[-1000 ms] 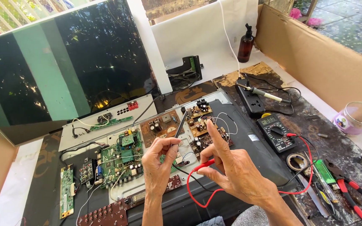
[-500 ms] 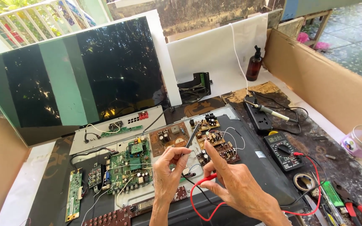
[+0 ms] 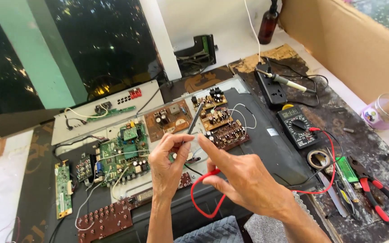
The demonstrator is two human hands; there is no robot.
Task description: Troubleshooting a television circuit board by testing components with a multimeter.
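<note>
Head view, left hand [image 3: 169, 166] pinching black probe [image 3: 194, 118], right hand [image 3: 244, 180] alongside

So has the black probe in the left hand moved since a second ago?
Barely, if at all. The black probe in the left hand stays pointed up between the brown boards, as before. The camera itself shifted, so the framing changed, not the probe.
</note>
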